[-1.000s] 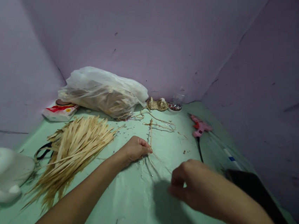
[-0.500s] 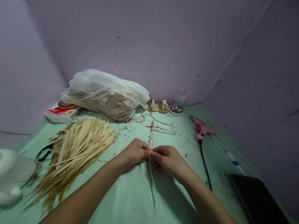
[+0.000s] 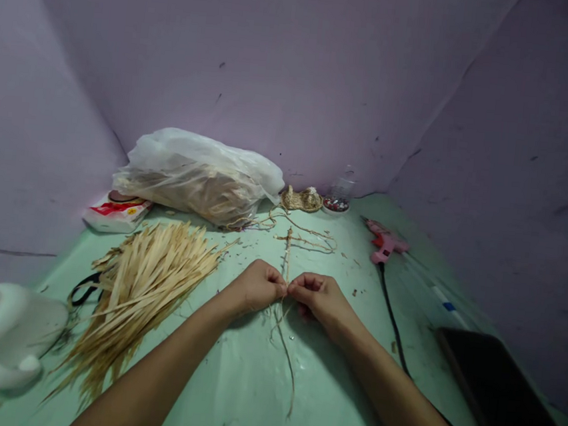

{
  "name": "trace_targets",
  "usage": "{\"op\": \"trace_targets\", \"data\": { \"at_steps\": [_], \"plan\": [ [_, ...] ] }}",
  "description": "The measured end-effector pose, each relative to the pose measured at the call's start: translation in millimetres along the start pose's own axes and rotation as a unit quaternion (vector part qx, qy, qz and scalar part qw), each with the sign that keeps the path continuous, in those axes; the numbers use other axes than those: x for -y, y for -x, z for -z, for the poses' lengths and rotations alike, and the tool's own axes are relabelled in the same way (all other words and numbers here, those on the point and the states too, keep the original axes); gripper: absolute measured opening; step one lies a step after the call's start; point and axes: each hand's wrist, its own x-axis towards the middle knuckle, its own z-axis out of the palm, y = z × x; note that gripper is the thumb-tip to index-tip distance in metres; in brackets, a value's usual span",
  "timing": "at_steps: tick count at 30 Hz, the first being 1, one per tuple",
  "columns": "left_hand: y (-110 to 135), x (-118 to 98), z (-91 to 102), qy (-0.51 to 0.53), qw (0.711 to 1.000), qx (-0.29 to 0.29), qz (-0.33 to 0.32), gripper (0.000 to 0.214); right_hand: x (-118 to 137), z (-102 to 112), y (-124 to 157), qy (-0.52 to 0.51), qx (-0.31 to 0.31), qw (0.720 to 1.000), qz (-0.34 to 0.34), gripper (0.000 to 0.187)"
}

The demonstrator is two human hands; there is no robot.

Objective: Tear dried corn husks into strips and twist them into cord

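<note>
My left hand point(image 3: 261, 284) and my right hand point(image 3: 320, 298) meet over the middle of the table, fingertips nearly touching. Both pinch a thin tan twine point(image 3: 290, 361), whose loose end trails down toward me. Just beyond the fingers, a narrow twined cord point(image 3: 288, 248) runs away from me, crossed near its far end by more twine. A few short wisps hang under my fingertips. The exact grip is partly hidden by the fingers. To the left of my hands spreads a bundle of dry straw-coloured strips point(image 3: 151, 280).
A plastic bag point(image 3: 201, 178) lies against the wall beside a woven piece point(image 3: 301, 199) and a clear container point(image 3: 336, 201). Right stand a pink glue gun point(image 3: 386, 241) with its cord and a dark flat object point(image 3: 497, 394). A white vessel point(image 3: 6, 333) and red-white box point(image 3: 118, 214) are left.
The twine's loose end now hangs lower and lies on the table, with short strands showing below the fingers. Both hands stay in nearly the same place, pinching.
</note>
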Motion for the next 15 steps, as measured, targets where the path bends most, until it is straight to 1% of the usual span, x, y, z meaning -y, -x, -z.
{"op": "trace_targets", "data": {
  "at_steps": [3, 7, 11, 13, 15],
  "plan": [
    [1, -2, 0.6, -0.055, 0.998, -0.021, 0.007, 0.011, 0, 0, 0, -0.014, 0.001, 1.000, -0.003, 0.011],
    [0, 0, -0.1, -0.152, 0.987, -0.043, -0.010, 0.013, -1, -1, -2, -0.005, 0.002, 1.000, -0.010, 0.011],
    [4, -5, -0.1, -0.266, 0.963, -0.053, -0.012, 0.016, -2, -2, -3, 0.016, -0.004, 1.000, -0.020, 0.008],
    [10, -13, 0.3, -0.315, 0.948, -0.054, 0.005, 0.018, -2, -3, -3, 0.022, -0.006, 0.999, -0.023, 0.008],
    [17, -22, 0.0, -0.360, 0.930, -0.067, 0.027, 0.020, -1, -4, -2, 0.025, -0.006, 0.999, -0.027, 0.009]
  ]
}}
